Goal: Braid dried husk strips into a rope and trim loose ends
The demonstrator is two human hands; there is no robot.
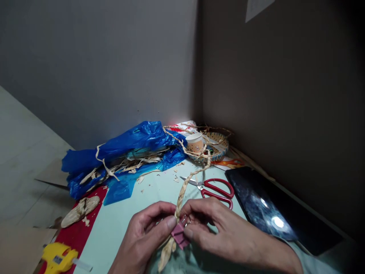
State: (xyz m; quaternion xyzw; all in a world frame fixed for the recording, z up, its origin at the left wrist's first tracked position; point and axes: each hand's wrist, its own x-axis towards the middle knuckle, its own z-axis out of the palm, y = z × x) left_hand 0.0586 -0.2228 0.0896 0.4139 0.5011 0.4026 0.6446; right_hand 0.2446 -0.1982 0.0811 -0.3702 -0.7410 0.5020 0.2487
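My left hand (145, 234) and my right hand (219, 228) meet over the pale green table (119, 224), both pinching a braided straw rope (185, 186). A pink binder clip (180, 234) is clamped on the rope's near end, and the fingertips of both hands touch it. Loose husk ends (167, 253) hang below the clip. The rope runs away from me toward a paper cup (195, 142) and a small woven basket (218, 146) in the corner.
Red-handled scissors (213, 188) lie just beyond my right hand. A dark tablet (259, 207) lies at the right. A blue plastic bag (128, 148) with straw strips fills the back left. A yellow glue gun (58, 258) and folded husks (80, 211) rest at the left.
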